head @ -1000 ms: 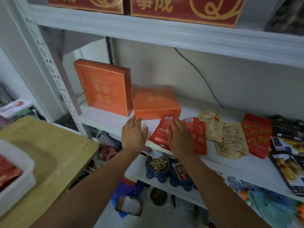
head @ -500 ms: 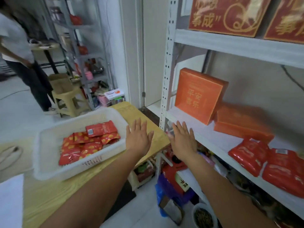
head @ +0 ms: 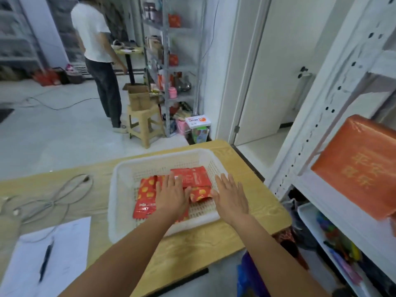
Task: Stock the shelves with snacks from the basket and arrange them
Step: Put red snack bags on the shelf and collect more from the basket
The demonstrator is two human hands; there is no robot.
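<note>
At the left edge a white sheet of paper [head: 64,249] lies on the wooden table [head: 255,202]. The frame cuts it off, and a dark pen [head: 46,261] on it is blurred. Behind the sheet a grey cable [head: 57,198] lies in loops.

Far behind, a person [head: 96,46] stands with the head cut off by the top edge.

In the middle of the table stands the white basket [head: 115,202]. The red snack packets [head: 145,200] lie flat inside it; I cannot count them, because the hands cover part of the pile.

The left hand [head: 171,195] is spread flat over the packets, fingers straight, holding nothing. Whether the palm touches them I cannot tell. The right hand [head: 231,198] is also flat and empty, over the right part of the basket.

At the right, the white shelf unit [head: 317,129] carries 1 orange box [head: 357,168], cut off by the frame. The things on the lower shelf are too blurred to name.
</note>
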